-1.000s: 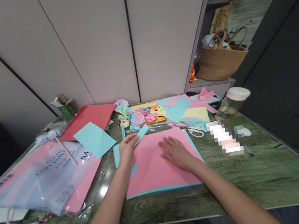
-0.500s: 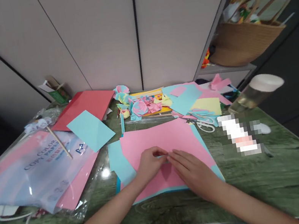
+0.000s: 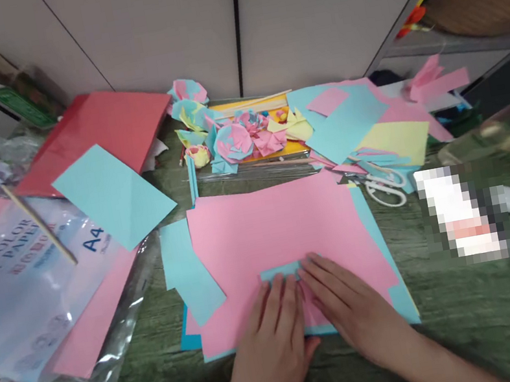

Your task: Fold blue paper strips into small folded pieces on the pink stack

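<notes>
A narrow folded strip of light blue paper [image 3: 280,271] lies on the large pink paper sheet [image 3: 261,226]. My left hand [image 3: 271,326] rests palm down, its flat fingertips pressing the strip's near edge, thumb apart. My right hand [image 3: 348,303] lies close beside it, fingers stretched out over the strip's right end and partly hiding it. Beneath the pink sheet, edges of blue sheets show. A cut piece of light blue paper [image 3: 194,274] overlaps the pink sheet on the left.
Behind the stack sit several paper flowers [image 3: 234,142]. White-handled scissors [image 3: 386,189] lie on the right, near paper offcuts [image 3: 344,112]. At left are a plastic pack of colour paper [image 3: 18,279], a wooden stick [image 3: 41,225], a blue sheet [image 3: 110,196] and a red folder [image 3: 110,127].
Both hands have gone from fingertips meeting over the pink sheet to lying flat on the strip, which now shows. The camera view has tipped down and come closer.
</notes>
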